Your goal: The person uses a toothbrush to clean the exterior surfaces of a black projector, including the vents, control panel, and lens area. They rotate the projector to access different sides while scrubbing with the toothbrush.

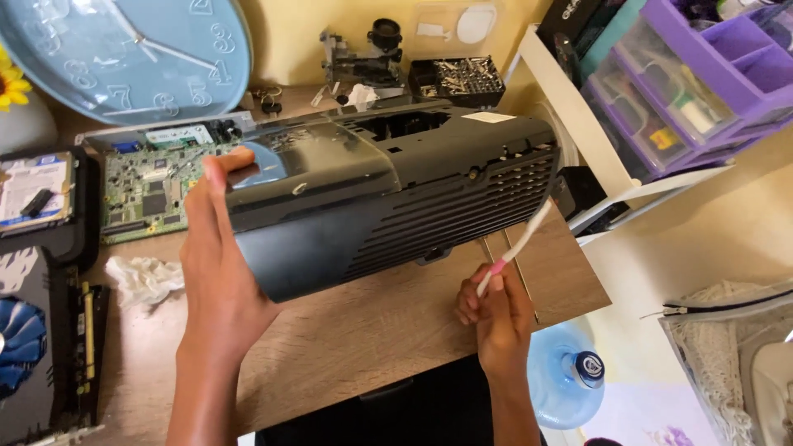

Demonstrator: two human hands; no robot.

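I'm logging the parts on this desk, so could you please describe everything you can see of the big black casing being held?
The black casing looks like glossy hard plastic, long and boxy with rounded edges. Rows of vent slots cover its lower right side, and an opening shows on top. It is tilted above the wooden desk. The left hand grips its left end; the right hand holds a white-and-pink brush against the slots.

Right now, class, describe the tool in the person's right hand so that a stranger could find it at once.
Start at the big black casing tilted up over the wooden desk. At its lower right vented edge, the right hand holds a toothbrush. It is the only thin white stick here, with a pink band near the fingers.
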